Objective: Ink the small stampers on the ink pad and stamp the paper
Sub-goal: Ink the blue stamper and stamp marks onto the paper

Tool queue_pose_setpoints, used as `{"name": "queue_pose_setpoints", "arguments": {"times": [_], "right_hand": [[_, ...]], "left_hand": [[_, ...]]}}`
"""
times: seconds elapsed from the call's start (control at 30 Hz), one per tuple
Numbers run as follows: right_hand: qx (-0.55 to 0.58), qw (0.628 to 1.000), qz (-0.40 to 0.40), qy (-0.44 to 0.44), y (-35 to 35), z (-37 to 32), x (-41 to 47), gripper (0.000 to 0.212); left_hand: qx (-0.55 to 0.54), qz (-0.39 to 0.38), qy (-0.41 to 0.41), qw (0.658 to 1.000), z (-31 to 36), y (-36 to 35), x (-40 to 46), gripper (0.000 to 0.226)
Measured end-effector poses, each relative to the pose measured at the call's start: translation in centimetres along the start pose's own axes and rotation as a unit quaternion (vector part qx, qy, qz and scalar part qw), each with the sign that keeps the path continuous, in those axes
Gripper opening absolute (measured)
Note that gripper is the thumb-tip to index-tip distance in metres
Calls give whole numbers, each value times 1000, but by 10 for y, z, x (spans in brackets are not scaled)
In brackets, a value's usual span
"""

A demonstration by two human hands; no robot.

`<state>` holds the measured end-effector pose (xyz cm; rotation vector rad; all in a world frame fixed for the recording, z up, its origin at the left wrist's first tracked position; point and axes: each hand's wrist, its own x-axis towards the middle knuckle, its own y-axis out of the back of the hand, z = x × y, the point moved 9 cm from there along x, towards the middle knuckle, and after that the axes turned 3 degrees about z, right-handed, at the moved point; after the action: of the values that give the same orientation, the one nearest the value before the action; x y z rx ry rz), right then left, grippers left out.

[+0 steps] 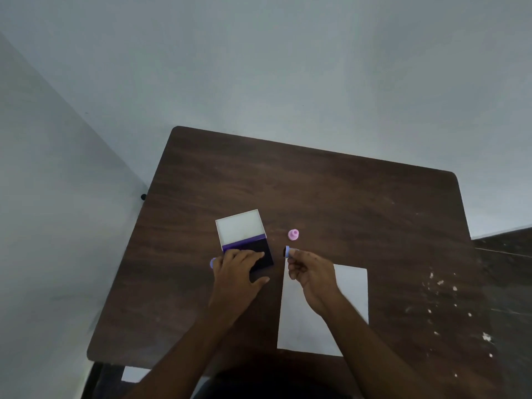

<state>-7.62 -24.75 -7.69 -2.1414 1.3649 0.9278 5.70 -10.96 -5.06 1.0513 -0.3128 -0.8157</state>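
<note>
An open ink pad (260, 250) lies on the brown table (316, 191), its white lid (240, 227) folded back and its dark pad facing up. My left hand (237, 273) rests flat on the pad's near part, holding it down. A small purple stamper (212, 263) peeks out at that hand's left edge. My right hand (309, 273) pinches a blue stamper (287, 251) by its handle, its dark face turned left toward the pad, just right of it. A pink stamper (293, 234) stands on the table behind. White paper (349, 286) lies under my right wrist.
Grey walls close in behind and to the left of the table. Pale specks (440, 283) dot the table's right side. A dark floor (506, 269) shows past the right edge. The table's far half carries nothing.
</note>
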Motion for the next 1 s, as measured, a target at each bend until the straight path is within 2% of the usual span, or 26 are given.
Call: {"name": "queue_pose_setpoints", "arguments": {"times": [0.1, 0.27, 0.4, 0.5, 0.63, 0.73, 0.83, 1.0], "right_hand": [[22, 999, 25, 9, 18, -7, -3, 7], [-24, 993, 63, 93, 64, -26, -6, 10], [-126, 977, 128, 110, 98, -26, -1, 23], [-240, 949, 161, 122, 113, -24, 4, 23], [-357, 906, 163, 159, 114, -22, 10, 23], [-412, 888, 138, 153, 108, -12, 17, 30], [-418, 885, 121, 166, 99, -9, 23, 29], [-430, 889, 88, 130, 88, 3, 36, 29]], "left_hand": [[-14, 2, -16, 1000, 22, -9, 3, 52], [-1, -30, -35, 999, 52, -34, 10, 43], [35, -32, -63, 997, 76, -48, 17, 44], [50, -30, -63, 996, 88, -59, 22, 42], [62, -31, -24, 997, 94, -74, 30, 48], [87, -12, -26, 996, 98, -78, 31, 49], [107, -9, -5, 994, 96, -77, 33, 52], [97, -26, 54, 993, 79, -86, 37, 56]]}}
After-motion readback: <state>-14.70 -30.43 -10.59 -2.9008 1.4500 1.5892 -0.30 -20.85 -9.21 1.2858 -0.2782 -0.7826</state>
